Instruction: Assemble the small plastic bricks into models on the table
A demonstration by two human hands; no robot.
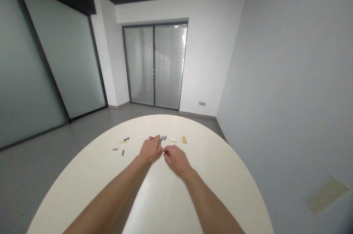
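Fingers (167, 154) pinched on red piece (164, 151), perhaps

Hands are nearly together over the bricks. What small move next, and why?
Probably ease the small reddish piece pinched by the right hand toward the left hand: the two hands already nearly meet, and a grey brick sits right by the left fingertips.

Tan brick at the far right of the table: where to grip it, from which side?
Pinch the tan brick across its long sides, mid-length, coming down from above. It seems to lie flat as a narrow bar, long axis pointing away from the person, so its width suits finger and thumb. The right hand is nearest; the white piece sits just left of the brick.
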